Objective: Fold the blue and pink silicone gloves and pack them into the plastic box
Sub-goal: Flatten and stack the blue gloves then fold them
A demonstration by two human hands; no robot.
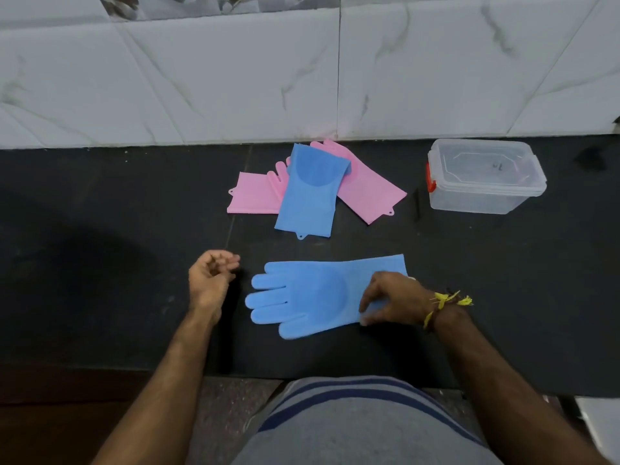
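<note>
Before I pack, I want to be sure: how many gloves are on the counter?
4. One blue glove lies near, under the right hand. In the far pile, a blue one lies across two pink ones. Others may be hidden underneath.

I saw one flat glove [308, 297] lying on the countertop [100, 213] nearest to me, cuff to the right, fingers to the left. My right hand [392, 302] rested on its cuff end. My left hand [209, 280] was just left of the glove's fingertips, apart from them. Behind this glove lay a pile of three gloves: the top glove [310, 193] lay over the left glove [251, 194] and the right glove [365, 189]. The plastic box [483, 177] stood right of the pile, near the tiled wall [235, 78] at the back.
</note>
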